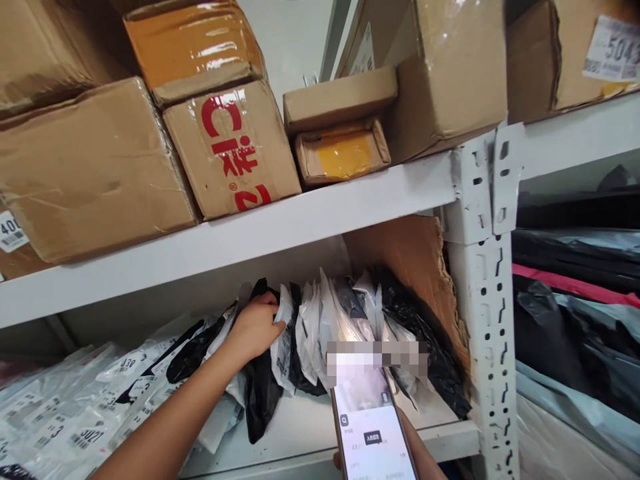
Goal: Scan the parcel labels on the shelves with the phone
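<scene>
My left hand (256, 328) reaches onto the lower shelf, its fingers closed over the top of a black parcel bag (263, 397). The thumb of that hand lies against a white parcel bag (284, 347) just to the right. Low in the view, my right hand (417, 443) is wrapped round a phone (373, 427) held upright with its screen lit. Most of that hand is hidden behind the phone. Past the phone, several more white and black bags stand on edge in a row, the last being a large black bag (425, 340).
Many labelled white bags (75, 400) lean in a row at the left. A cardboard sheet (410, 260) stands beside the perforated white post (493, 347). Cardboard boxes (95, 173) fill the upper shelf (300, 220). More bags (575, 320) are stacked beyond the post.
</scene>
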